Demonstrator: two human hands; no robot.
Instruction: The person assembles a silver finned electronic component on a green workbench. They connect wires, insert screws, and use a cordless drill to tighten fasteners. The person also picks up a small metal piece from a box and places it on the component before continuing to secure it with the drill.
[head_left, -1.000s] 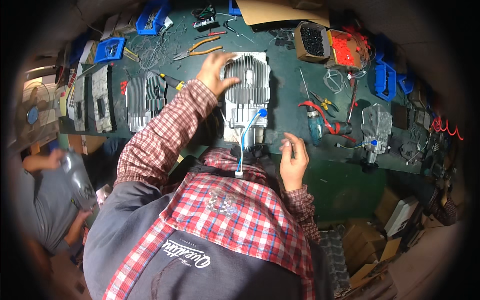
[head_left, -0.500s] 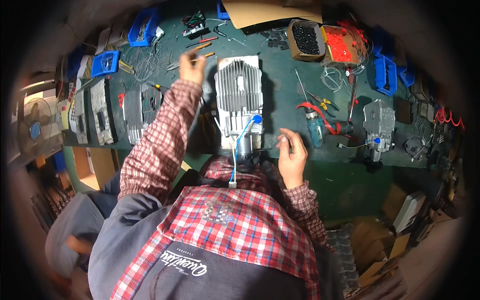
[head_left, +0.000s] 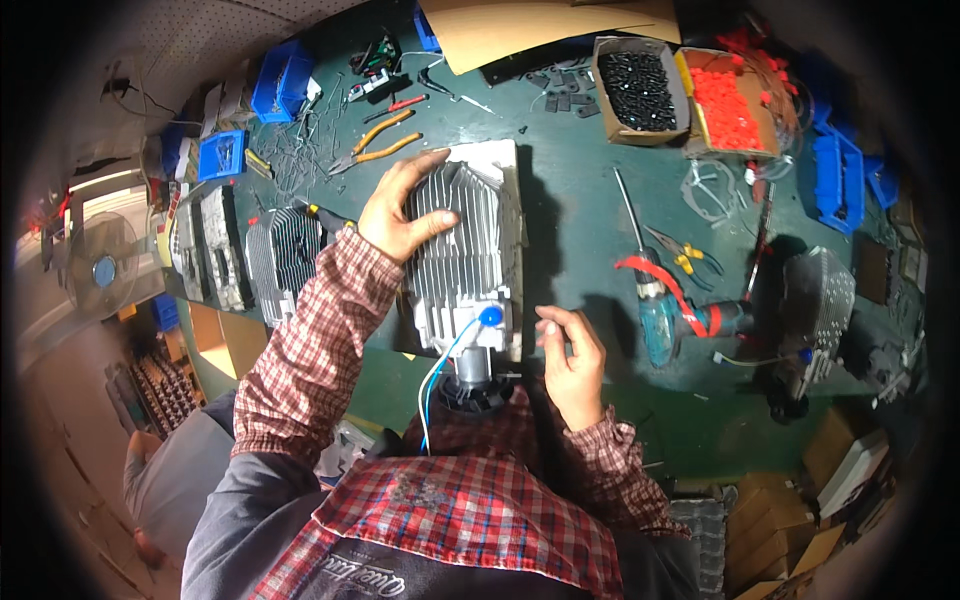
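Observation:
A silver finned metal housing [head_left: 462, 235] lies on a pale block [head_left: 512, 210] at the front middle of the bench. Its round end, with a black fitting [head_left: 478, 392], points toward me. A blue round plug [head_left: 491, 316] sits on the housing, with blue and white wires [head_left: 437, 375] running down toward my lap. My left hand [head_left: 400, 212] grips the housing's upper left side, thumb across the fins and fingers along the edge. Right of the housing, apart from it, my right hand [head_left: 572, 365] hovers with loosely bent fingers and nothing visible in it.
Orange-handled pliers [head_left: 375, 143] lie beyond my left hand. To the right are a power drill [head_left: 660, 320], yellow-handled pliers [head_left: 690, 258] and another finned housing [head_left: 815, 300]. Boxes of black parts [head_left: 640, 90] and red parts [head_left: 725, 105] stand at the back. A person [head_left: 190, 480] is at lower left.
My left hand has come down from near the orange-handled pliers onto the housing. The housing has shifted left on the block, toward me. My right hand remains beside it; the view has shifted.

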